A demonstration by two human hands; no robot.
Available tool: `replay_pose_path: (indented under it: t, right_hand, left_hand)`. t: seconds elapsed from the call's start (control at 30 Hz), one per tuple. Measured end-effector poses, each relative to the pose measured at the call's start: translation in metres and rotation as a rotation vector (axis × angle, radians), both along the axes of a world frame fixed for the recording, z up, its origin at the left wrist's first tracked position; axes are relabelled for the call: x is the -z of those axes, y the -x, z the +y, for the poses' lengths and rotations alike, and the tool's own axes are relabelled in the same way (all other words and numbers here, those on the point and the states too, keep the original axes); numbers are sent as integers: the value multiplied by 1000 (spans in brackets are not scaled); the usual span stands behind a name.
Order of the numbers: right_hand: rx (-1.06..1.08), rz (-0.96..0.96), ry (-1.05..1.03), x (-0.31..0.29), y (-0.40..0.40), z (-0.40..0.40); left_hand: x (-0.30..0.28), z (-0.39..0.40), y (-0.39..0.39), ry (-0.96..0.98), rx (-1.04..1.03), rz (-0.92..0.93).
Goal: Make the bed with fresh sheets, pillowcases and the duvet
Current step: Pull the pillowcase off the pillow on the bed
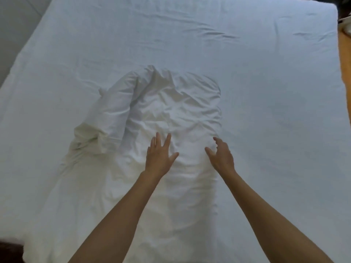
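Two hands are working on our crumpled duvet (pixel 171 114), which is lying mid-bed on the sheet (pixel 266 73). We are pressing our left hand (pixel 158 155) flat, fingers spread. Our right hand (pixel 221 155) is hovering at the duvet's edge, fingers curled apart, gripping nothing.

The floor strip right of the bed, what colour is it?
Orange-brown floor, in the head view.

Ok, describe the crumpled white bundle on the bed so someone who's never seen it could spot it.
Start from the wide bed sheet, pale and nearly flat. Near its middle, toward the person, lies the bundle, under both hands. It alone is creamy white, heaped and deeply creased, with a folded flap on its left.
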State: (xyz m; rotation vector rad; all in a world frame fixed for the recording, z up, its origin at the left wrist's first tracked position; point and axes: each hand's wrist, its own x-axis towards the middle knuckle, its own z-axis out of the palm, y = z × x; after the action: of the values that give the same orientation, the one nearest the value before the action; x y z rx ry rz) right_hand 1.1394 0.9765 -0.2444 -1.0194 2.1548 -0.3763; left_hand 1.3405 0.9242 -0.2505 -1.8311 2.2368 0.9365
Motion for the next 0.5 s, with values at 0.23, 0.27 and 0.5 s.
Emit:
replay_pose_path:
  t: [0.23,0.27,0.5]
  right_hand:
    - [137,-38,0,39,46,-120]
    - [137,-35,2,49,53,-136]
    - [243,-88,-2,135,101,-236]
  left_hand:
    - [85,-89,59,93,-54,-95]
    - [105,-94,61,114,-39,-130]
    - [218,-109,74,349,16,-146]
